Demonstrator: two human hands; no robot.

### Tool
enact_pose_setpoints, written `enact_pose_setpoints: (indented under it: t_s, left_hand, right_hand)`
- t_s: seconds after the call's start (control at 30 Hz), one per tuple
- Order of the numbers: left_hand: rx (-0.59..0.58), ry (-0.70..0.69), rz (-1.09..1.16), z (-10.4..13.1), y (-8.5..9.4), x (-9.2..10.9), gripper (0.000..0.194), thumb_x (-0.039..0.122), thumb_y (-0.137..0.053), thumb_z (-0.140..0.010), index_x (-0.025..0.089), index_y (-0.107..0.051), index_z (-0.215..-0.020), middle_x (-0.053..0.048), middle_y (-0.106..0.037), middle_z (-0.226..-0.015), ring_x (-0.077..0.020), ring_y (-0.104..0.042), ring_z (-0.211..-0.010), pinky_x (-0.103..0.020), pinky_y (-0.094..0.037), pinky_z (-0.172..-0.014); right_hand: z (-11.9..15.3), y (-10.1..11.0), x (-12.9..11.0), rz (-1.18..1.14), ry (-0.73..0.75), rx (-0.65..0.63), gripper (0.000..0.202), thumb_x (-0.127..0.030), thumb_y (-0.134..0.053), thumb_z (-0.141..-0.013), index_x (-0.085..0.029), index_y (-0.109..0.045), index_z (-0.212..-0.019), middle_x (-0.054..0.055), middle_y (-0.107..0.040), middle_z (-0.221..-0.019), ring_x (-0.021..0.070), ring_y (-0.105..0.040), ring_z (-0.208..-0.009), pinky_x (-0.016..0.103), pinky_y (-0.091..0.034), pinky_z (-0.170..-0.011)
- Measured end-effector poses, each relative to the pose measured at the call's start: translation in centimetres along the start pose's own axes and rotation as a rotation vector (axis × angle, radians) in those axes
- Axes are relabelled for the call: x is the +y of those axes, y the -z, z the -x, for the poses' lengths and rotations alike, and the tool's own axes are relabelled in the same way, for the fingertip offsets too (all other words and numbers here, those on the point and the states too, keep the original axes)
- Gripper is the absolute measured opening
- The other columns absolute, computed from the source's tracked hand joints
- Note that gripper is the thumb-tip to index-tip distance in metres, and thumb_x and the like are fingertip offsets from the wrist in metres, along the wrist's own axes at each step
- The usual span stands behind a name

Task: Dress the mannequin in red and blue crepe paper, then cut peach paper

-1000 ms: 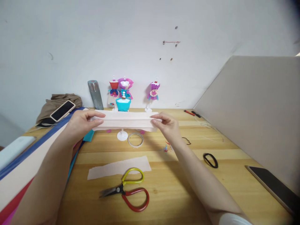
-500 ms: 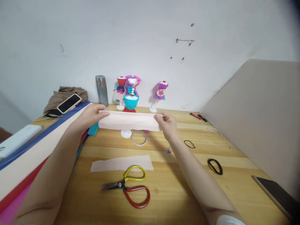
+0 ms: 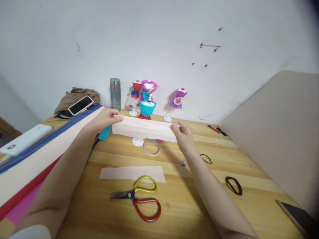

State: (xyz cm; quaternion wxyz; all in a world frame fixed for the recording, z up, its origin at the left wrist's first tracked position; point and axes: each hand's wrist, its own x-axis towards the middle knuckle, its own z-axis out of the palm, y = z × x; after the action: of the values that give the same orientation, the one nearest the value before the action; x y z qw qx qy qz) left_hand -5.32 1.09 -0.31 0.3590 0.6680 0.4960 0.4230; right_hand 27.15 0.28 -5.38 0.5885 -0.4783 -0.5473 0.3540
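Observation:
A pale pink strip of crepe paper (image 3: 144, 128) is stretched level above the table, its long upper edge folded or straight and its lower edge slightly uneven. My left hand (image 3: 106, 120) pinches its left end between thumb and fingers. The right end is pinched the same way by my right hand (image 3: 183, 134). Below, a second pale pink strip (image 3: 129, 173) lies flat on the wood. Scissors (image 3: 131, 195) with one yellow and one red handle rest partly over that strip, blades pointing left. Just behind the held strip stands a small dress form (image 3: 148, 109) in turquoise and red.
Several other small dress forms (image 3: 178, 99) and a grey flask (image 3: 115, 94) stand by the wall. Layered coloured paper sheets (image 3: 50, 159) lie at left, near a phone (image 3: 81, 105). A tape roll (image 3: 151, 148), black bands (image 3: 233, 185) and another phone (image 3: 296, 215) lie on the table (image 3: 184, 212).
The view has shifted, so most things appear further right. Both hands still grip the strip, which now slopes slightly down to the right.

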Motion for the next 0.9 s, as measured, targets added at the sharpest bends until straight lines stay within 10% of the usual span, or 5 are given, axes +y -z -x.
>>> enact_pose_setpoints:
  t_s: [0.57,0.73,0.9]
  left_hand:
    - [0.102,0.035,0.007,-0.6,-2.2,0.3,0.029,0.042,-0.070,-0.068,0.014,-0.064,-0.069,0.003,-0.050,-0.052,-0.0105,-0.042,-0.050,-0.024,-0.025,-0.048]
    - [-0.019,-0.009,-0.024,-0.1,-1.0,0.9,0.027,0.041,-0.071,-0.067,0.014,-0.065,-0.067,0.002,-0.054,-0.056,-0.0118,-0.047,-0.056,-0.024,-0.032,-0.053]
    - [-0.390,-0.015,-0.271,0.4,2.1,1.3,0.026,0.042,-0.069,-0.068,0.016,-0.067,-0.064,0.001,-0.060,-0.060,-0.0141,-0.054,-0.061,-0.024,-0.038,-0.059]
  right_hand:
    - [-0.8,0.3,0.1,-0.138,-0.127,-0.034,0.045,-0.060,-0.076,-0.060,-0.023,-0.053,-0.073,-0.005,-0.050,-0.057,0.0101,-0.042,-0.048,0.023,-0.033,-0.043]
    - [-0.4,0.7,-0.6,-0.149,-0.129,-0.092,0.044,-0.056,-0.079,-0.058,-0.022,-0.052,-0.068,-0.006,-0.049,-0.055,0.0092,-0.042,-0.047,0.023,-0.036,-0.047]
    - [0.1,1.3,-1.3,-0.091,-0.185,-0.269,0.043,-0.054,-0.082,-0.055,-0.020,-0.056,-0.062,-0.006,-0.049,-0.048,0.0076,-0.038,-0.042,0.022,-0.028,-0.043]
